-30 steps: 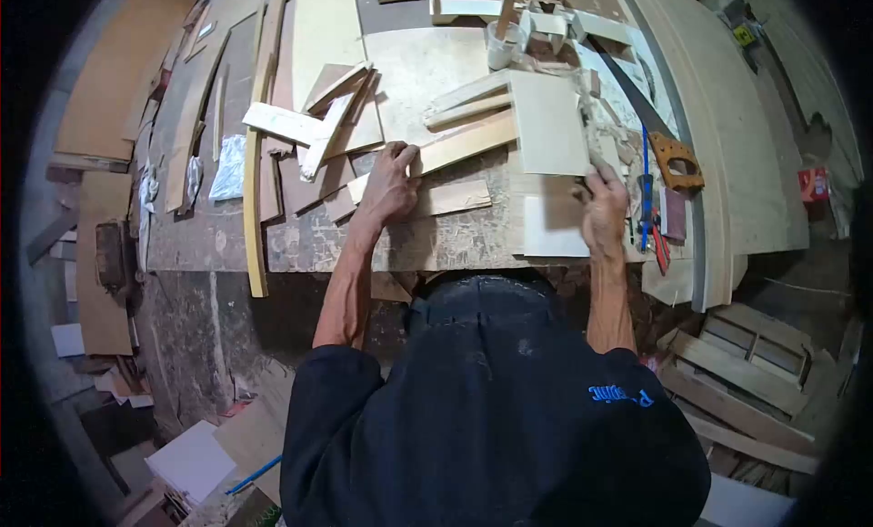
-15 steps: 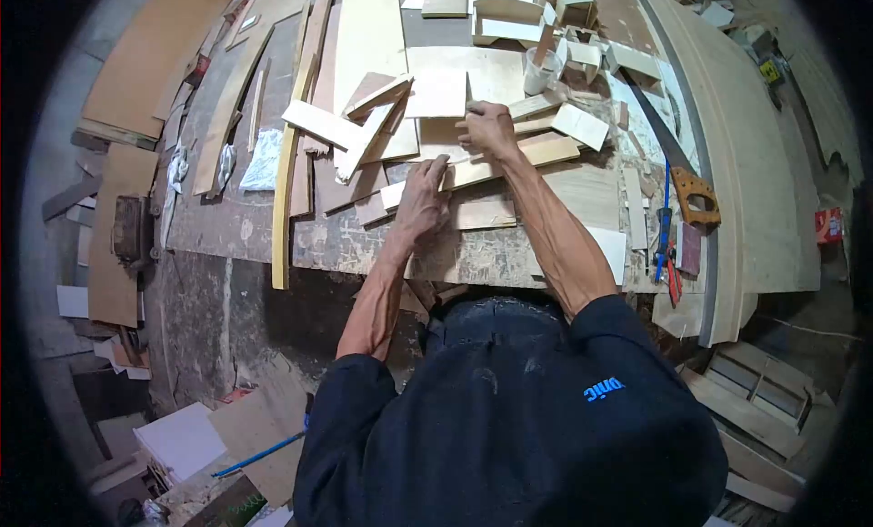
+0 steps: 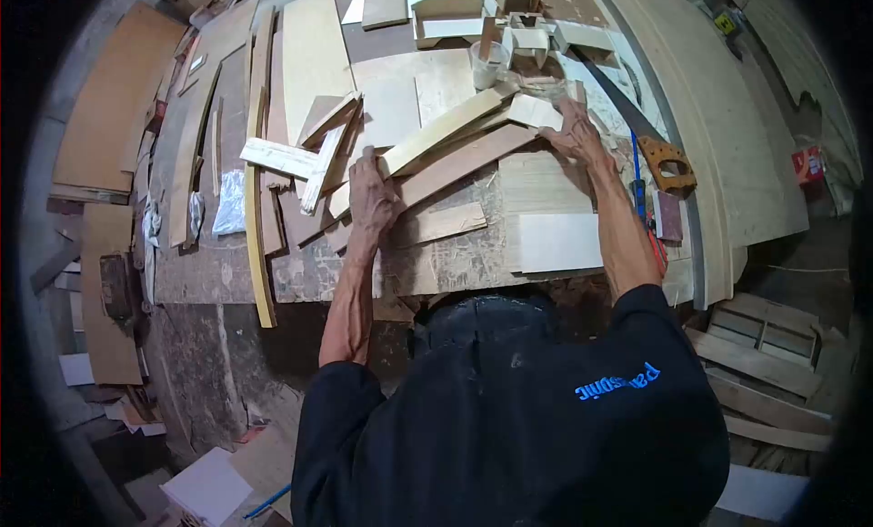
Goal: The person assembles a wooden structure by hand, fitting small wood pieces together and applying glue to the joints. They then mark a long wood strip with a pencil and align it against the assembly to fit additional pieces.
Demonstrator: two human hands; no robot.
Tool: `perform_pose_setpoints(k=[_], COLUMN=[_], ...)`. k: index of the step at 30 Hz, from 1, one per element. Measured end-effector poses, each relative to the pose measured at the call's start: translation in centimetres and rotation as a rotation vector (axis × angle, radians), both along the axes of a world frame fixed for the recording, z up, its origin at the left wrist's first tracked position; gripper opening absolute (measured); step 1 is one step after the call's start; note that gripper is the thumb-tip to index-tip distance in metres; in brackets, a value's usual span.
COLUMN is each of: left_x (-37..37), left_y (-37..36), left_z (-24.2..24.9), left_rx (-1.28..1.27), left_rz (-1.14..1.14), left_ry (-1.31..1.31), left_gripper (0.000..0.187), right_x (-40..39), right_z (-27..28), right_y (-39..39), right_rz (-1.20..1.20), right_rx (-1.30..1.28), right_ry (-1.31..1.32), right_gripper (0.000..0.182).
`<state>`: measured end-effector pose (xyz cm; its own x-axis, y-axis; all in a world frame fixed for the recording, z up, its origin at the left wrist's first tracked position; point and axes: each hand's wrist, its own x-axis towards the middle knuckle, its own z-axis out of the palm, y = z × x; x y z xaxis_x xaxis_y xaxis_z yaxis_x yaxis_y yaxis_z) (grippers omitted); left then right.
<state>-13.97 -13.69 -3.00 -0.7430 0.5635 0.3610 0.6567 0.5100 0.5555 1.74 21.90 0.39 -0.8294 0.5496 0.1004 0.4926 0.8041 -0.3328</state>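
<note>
Long wooden strips lie slantwise on the workbench, a pale strip [image 3: 446, 130] above a browner strip [image 3: 468, 166]. My left hand [image 3: 374, 198] grips the strips near their left ends, its fingertips over the pale one. At the right end of the browner strip, my right hand [image 3: 575, 134] has its fingers bent around the end, beside a small pale block [image 3: 535, 111]. To the left of my left hand, short pale pieces [image 3: 277, 157] lie crossed. A short board [image 3: 441, 224] lies below the strips.
A handsaw [image 3: 667, 163] lies at the right, near a blue-handled tool [image 3: 638, 200]. Behind the strips stand a plastic cup [image 3: 489, 65] and small wooden boxes [image 3: 450, 22]. A long yellowish strip [image 3: 257, 254] overhangs the bench's front edge [image 3: 205, 302]. A white board [image 3: 559, 242] lies near that edge.
My right hand has moved right, from the middle of the pieces to the strips' right end. The pale strip has swung to a steeper slant. The view has shifted and tilted.
</note>
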Motion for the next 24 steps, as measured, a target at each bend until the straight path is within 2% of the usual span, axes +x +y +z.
perform_pose_setpoints(k=[1,2,5,6,9,10,13,18,21,22,24], left_x=[-0.2,-0.4,-0.6,0.7,3.4,4.2,4.9,5.4,4.9,4.9,5.0], left_y=[0.2,0.1,0.5,1.1,2.3,2.7,3.7,4.0,4.5,4.3,4.3], left_z=[-0.3,-0.5,-1.8,0.2,0.8,0.9,0.0,1.2,-0.2,-0.3,-0.6], left_rx=[-0.002,-0.026,-0.08,-0.034,-0.115,-0.27,-0.27,-0.433,-0.355,-0.366,-0.288], left_rz=[0.016,0.029,0.012,0.05,0.022,-0.01,-0.008,-0.13,-0.107,-0.125,-0.166], left_ry=[0.012,-0.058,0.336,0.295,0.135,0.124,0.181,0.127,0.171,0.14,0.087], left_gripper=[0.054,0.055,0.055,0.056,0.051,0.048,0.046,0.057,0.05,0.055,0.059], right_x=[0.0,0.1,0.4,0.9,1.2,1.3,1.3,1.3,2.0,2.2,1.5], right_z=[0.5,0.1,-2.6,-1.1,-0.4,-0.5,0.0,-1.6,-2.2,-2.0,-0.8], right_y=[0.6,1.4,2.8,1.6,1.0,1.0,1.1,1.9,2.1,2.0,1.3], right_rz=[0.015,0.121,0.086,0.034,-0.214,-0.266,-0.41,-0.487,-0.357,-0.311,-0.295], right_rx=[-0.129,-0.038,0.231,0.195,0.054,0.025,-0.041,0.025,0.121,0.155,-0.023], right_ry=[-0.099,-0.059,0.034,0.059,0.12,0.129,0.071,0.059,0.161,0.194,0.091], right_gripper=[0.06,0.061,0.063,0.059,0.059,0.06,0.061,0.054,0.05,0.049,0.051])
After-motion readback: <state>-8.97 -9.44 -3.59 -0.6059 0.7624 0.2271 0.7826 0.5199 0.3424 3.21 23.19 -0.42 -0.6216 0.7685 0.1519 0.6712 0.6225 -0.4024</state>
